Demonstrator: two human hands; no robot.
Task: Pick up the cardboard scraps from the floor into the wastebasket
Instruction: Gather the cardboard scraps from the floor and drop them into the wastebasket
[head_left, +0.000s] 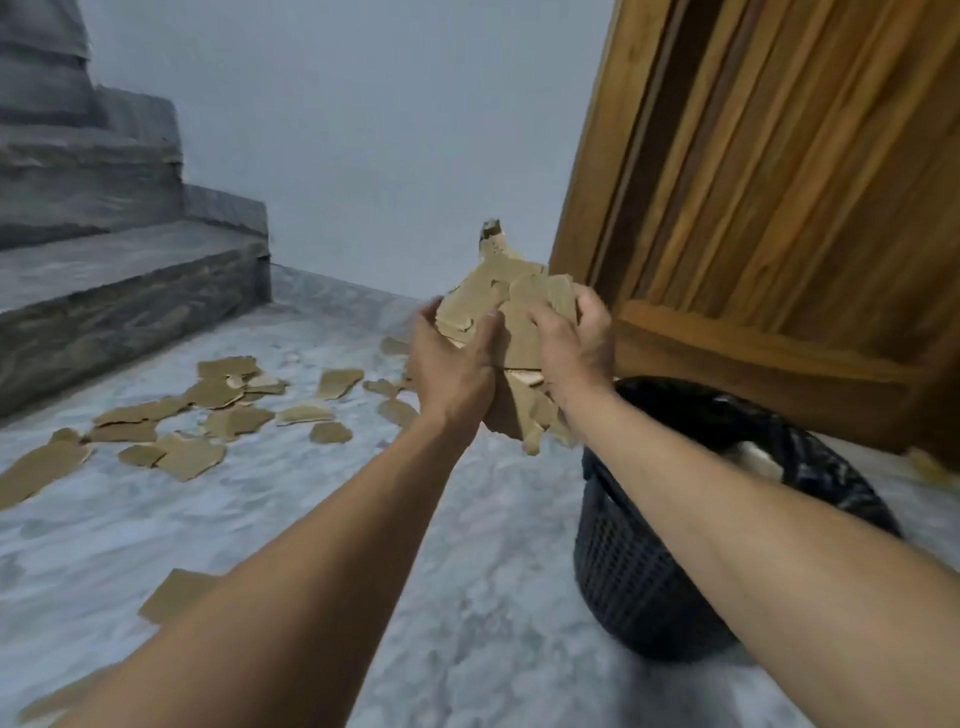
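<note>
A thick bundle of brown cardboard scraps (511, 312) is pressed between my left hand (449, 371) and my right hand (574, 345), held up in the air just left of the wastebasket. The black mesh wastebasket (639, 566) stands on the floor at the right, lined with a black bag, under my right forearm. Several more torn cardboard scraps (218, 415) lie scattered on the marble floor to the left. Another scrap (174, 595) lies close by, next to my left forearm.
Grey stone stairs (104, 291) rise at the left. A wooden door and frame (779, 197) stand right behind the wastebasket. A pale wall closes the far side. One small scrap (930, 467) lies by the door at the far right.
</note>
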